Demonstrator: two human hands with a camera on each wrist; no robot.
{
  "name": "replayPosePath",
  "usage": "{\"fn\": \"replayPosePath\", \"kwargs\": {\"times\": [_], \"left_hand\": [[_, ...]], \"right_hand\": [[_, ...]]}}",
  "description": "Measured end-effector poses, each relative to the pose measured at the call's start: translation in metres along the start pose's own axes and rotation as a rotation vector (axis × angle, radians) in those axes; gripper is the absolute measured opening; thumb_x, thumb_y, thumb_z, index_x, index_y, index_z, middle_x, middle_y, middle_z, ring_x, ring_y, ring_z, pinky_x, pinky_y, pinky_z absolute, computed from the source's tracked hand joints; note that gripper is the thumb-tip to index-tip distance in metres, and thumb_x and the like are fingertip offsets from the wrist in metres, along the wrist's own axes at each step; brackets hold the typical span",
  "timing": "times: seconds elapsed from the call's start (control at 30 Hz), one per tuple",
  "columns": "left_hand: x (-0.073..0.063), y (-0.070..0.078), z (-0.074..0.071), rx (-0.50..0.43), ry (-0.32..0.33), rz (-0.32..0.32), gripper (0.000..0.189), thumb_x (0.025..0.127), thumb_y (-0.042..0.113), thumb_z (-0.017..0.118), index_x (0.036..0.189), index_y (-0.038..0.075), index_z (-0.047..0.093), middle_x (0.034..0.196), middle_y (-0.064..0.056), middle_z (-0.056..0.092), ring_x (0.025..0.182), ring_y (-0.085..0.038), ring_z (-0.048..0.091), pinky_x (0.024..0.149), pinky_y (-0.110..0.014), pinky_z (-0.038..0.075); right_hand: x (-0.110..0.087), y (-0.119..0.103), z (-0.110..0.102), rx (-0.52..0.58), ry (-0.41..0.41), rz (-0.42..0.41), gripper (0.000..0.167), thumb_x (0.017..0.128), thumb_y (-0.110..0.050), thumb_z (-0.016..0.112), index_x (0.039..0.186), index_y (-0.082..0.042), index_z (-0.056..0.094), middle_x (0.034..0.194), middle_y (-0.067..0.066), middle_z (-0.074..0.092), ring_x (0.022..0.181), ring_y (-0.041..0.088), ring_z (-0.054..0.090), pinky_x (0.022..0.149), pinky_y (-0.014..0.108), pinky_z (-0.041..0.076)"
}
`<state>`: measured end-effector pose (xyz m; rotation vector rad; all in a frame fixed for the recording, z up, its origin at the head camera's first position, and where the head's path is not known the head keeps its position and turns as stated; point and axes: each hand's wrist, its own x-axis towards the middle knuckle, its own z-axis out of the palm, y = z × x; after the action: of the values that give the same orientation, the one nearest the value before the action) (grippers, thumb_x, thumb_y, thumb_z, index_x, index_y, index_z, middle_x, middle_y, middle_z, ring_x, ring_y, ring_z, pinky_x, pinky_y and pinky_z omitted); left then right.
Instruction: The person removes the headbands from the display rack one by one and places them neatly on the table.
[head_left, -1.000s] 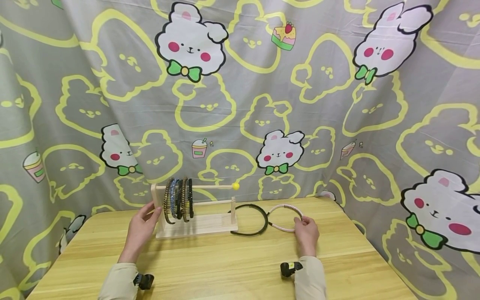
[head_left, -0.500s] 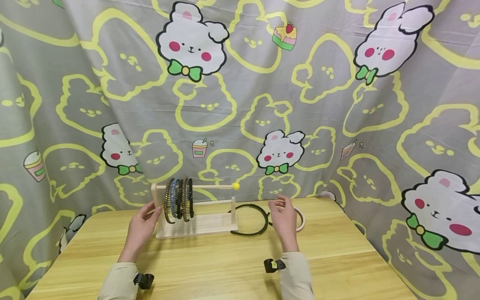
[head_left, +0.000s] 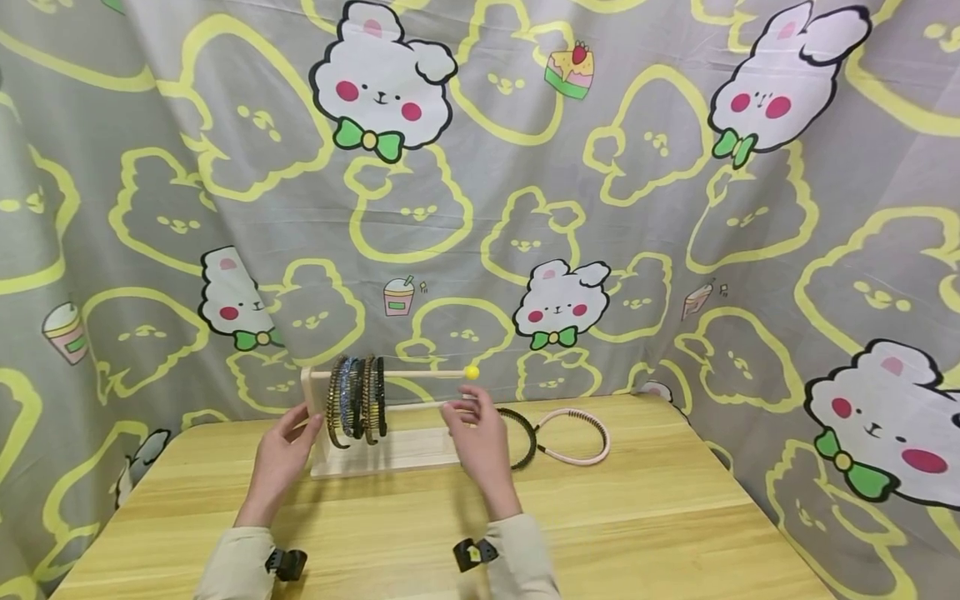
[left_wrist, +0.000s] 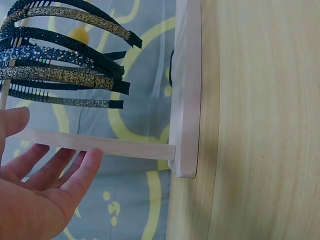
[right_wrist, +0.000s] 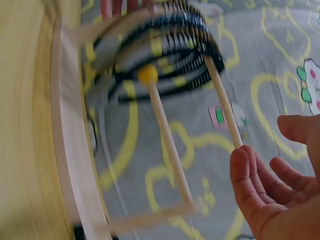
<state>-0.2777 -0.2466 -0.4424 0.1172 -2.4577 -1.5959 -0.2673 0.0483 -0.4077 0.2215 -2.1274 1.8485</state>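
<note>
My left hand (head_left: 285,446) holds the left upright (left_wrist: 125,148) of a wooden headband stand (head_left: 405,450), with the thumb on one side and the fingers on the other. Several glittery and dark headbands (head_left: 367,400) hang together at the left part of the stand's upper rod (head_left: 427,374). A yellow ball (head_left: 472,372) caps that rod's right end. Just below the ball is my empty right hand (head_left: 482,437), its fingers loosely bent; in the right wrist view its fingertips overlap the rod's end. Behind this hand, a black headband (head_left: 535,433) lies partly hidden on the table.
A pale pink headband (head_left: 585,462) lies flat on the wooden table (head_left: 660,533), right of the black one. The stand's lower rod (right_wrist: 170,140) also bears a yellow ball (right_wrist: 148,74). A patterned grey curtain (head_left: 645,233) hangs behind and along the sides.
My right hand has let go of the pink headband and moved left past the black one to the end of the upper rod. My left hand has stayed at the upright.
</note>
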Motion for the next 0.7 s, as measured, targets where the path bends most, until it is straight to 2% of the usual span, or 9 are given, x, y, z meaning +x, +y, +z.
{"fn": "replayPosePath", "kwargs": {"times": [0.27,0.53,0.7], "left_hand": [[0.001,-0.001,0.004,-0.016,0.014,0.026,0.071,0.105,0.049,0.052,0.159,0.005,0.035,0.161,-0.021,0.038,0.143,-0.041,0.044,0.114,-0.055,0.043],[0.001,-0.001,0.001,-0.010,0.023,0.038,0.069,0.106,0.048,0.052,0.158,0.006,0.036,0.160,-0.021,0.039,0.143,-0.041,0.045,0.113,-0.055,0.043],[0.001,-0.004,-0.001,-0.001,0.023,0.043,0.070,0.106,0.047,0.052,0.158,0.005,0.036,0.160,-0.022,0.039,0.142,-0.041,0.045,0.112,-0.055,0.044]], "right_hand": [[-0.003,-0.001,0.051,0.172,-0.043,0.024,0.038,0.093,-0.023,0.078,0.126,-0.013,0.064,0.117,0.009,0.071,0.098,0.017,0.070,0.077,0.026,0.060],[0.002,-0.004,0.090,0.180,0.006,0.045,0.030,0.089,-0.022,0.082,0.115,-0.016,0.068,0.110,-0.003,0.069,0.096,0.014,0.066,0.075,0.026,0.060],[0.005,-0.005,0.102,0.179,0.034,0.051,0.029,0.089,-0.018,0.081,0.114,-0.014,0.066,0.110,0.002,0.069,0.095,0.013,0.064,0.075,0.024,0.058]]}}
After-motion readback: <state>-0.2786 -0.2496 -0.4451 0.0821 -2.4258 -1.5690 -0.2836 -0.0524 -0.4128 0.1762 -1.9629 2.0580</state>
